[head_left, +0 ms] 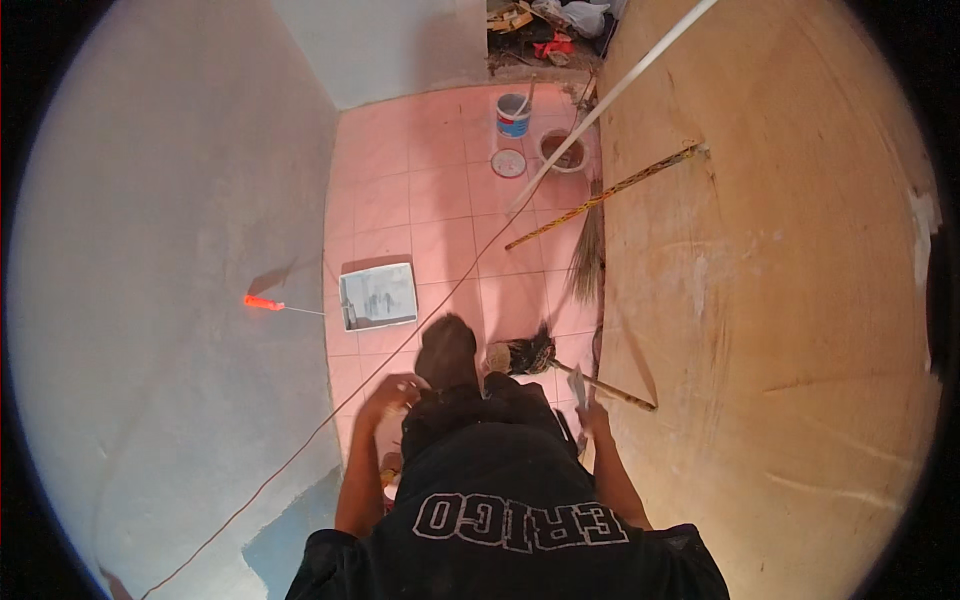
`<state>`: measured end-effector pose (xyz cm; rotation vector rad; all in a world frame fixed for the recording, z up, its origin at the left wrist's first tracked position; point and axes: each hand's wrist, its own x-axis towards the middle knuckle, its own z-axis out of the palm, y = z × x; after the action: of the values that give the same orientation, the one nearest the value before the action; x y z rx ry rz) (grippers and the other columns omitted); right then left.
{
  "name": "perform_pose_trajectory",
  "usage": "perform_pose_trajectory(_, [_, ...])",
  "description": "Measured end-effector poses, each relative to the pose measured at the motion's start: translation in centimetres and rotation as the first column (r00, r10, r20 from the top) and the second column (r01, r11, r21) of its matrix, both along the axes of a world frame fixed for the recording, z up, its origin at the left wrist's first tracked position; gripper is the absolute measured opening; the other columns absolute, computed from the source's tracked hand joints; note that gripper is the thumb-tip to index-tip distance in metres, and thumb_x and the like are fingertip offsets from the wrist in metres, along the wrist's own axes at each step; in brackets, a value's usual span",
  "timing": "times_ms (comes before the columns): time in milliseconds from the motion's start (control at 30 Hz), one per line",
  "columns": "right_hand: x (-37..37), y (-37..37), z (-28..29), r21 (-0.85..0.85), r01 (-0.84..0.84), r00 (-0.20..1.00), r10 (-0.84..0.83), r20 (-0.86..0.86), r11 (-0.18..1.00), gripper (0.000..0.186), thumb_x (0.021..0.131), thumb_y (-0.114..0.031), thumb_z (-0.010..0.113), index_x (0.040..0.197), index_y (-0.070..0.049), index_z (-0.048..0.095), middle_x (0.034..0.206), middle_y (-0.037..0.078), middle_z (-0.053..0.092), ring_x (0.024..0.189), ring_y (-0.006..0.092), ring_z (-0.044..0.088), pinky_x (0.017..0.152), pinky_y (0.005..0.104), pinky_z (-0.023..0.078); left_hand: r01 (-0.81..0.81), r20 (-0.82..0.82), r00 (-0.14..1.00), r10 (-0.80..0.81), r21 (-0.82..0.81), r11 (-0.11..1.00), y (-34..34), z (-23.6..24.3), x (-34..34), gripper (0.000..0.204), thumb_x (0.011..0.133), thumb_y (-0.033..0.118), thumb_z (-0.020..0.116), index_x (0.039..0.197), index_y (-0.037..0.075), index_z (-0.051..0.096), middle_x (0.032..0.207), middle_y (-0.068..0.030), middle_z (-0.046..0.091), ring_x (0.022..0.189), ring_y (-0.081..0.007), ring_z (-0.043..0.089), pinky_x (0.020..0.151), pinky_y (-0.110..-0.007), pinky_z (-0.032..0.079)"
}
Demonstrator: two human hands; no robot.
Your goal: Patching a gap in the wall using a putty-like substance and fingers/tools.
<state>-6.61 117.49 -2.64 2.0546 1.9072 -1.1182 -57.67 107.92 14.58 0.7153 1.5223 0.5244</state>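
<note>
At my right side, my right hand (594,418) is closed round a flat, pale grey blade that looks like a putty knife (578,386). My left hand (394,394) hangs beside my left thigh, its fingers partly bent and smeared by motion; I cannot make out anything in it. On the pink tiles ahead and to the left lies a white paint tray (378,296) with grey-white paint in it. A paint roller's orange handle (263,302) rests near the left wall, its thin metal rod reaching toward the tray.
A black-bristled broom (528,354) lies before my feet. A red-brown cable (455,287) crosses the floor. A white pole (625,93), a striped stick (600,198) and a straw broom (587,258) are by the right wall. Farther off stand a blue paint bucket (513,124) and a brown-filled tub (563,152).
</note>
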Motion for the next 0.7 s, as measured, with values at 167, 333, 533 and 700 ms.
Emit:
perform_pose_trajectory(167, [-3.0,7.7,3.1,0.142,0.149,0.982,-0.129,-0.14,0.979,0.023,0.093,-0.023,0.065,0.103,-0.003,0.063,0.074,0.015,0.066,0.063,0.0256,0.066,0.059,0.0418,0.052,-0.453,0.012,0.882,0.471,0.298,0.841,4.6,0.8,-9.3,0.027,0.101,0.016,0.05,0.116,0.001,0.066,0.09,-0.007,0.07,0.08,-0.0163,0.068,0.071,-0.03,0.056])
perform_pose_trajectory(333, [-4.1,7.4,2.7,-0.147,0.323,0.902,-0.351,-0.252,0.935,0.029,0.095,-0.032,0.065,0.104,-0.005,0.063,0.076,0.017,0.066,0.068,0.0316,0.066,0.063,0.0443,0.051,-0.584,-0.08,0.768,0.635,0.317,0.747,6.3,-11.0,-18.5,0.031,0.099,0.022,0.055,0.119,0.001,0.067,0.098,-0.0086,0.071,0.087,-0.0204,0.069,0.076,-0.037,0.057])
perform_pose_trajectory(533, [-4.5,1.5,-0.6,-0.13,0.067,0.997,-0.072,-0.036,0.989,0.047,0.092,-0.052,0.062,0.104,-0.007,0.066,0.103,0.027,0.07,0.104,0.0474,0.065,0.089,0.0538,0.051,-0.402,-0.279,0.848,0.451,0.215,0.89,3.2,-21.7,-19.7,0.036,0.095,0.023,0.063,0.123,0.001,0.066,0.104,-0.011,0.072,0.092,-0.0252,0.07,0.08,-0.041,0.057])
perform_pose_trajectory(700, [-4.6,1.6,-0.2,-0.126,0.211,0.977,-0.213,-0.003,0.969,0.045,0.087,-0.047,0.07,0.108,-0.007,0.071,0.1,0.023,0.073,0.097,0.0425,0.07,0.085,0.0512,0.055,-0.12,-0.504,0.859,0.085,-0.039,0.992,2.6,-19.6,-16.8,0.04,0.092,0.024,0.068,0.126,0.002,0.065,0.107,-0.0122,0.072,0.094,-0.0275,0.07,0.082,-0.044,0.057])
